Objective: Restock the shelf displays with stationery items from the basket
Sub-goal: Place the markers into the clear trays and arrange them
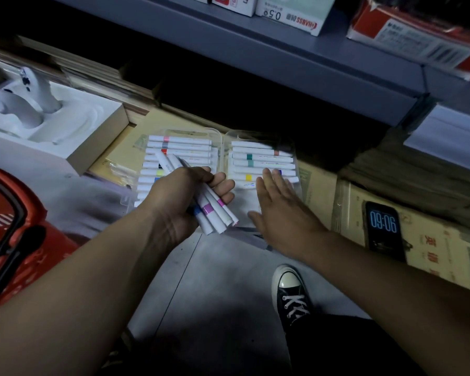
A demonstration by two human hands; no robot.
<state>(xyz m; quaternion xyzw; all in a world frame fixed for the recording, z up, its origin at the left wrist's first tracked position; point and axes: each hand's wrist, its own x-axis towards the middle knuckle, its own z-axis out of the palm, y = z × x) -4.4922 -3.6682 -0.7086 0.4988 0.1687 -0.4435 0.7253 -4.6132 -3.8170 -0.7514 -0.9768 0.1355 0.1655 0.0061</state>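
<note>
A clear plastic marker case [223, 147] lies open on the floor under the shelf, both halves holding rows of white markers with coloured bands. My left hand [185, 196] grips a bundle of several white markers [212, 213] above the left half of the case. My right hand [280, 210] is flat with straight fingers over the lower part of the right half, its fingertips at the markers there [263, 164]. The red basket [14, 234] stands at the left edge.
A grey shelf [282, 58] with boxed stationery [291, 14] runs overhead. A white moulded tray in a box [46, 123] sits at left. Cardboard cartons [432, 251] at right carry a phone [384, 229] showing a timer. My black sneaker [291, 291] is on the grey floor.
</note>
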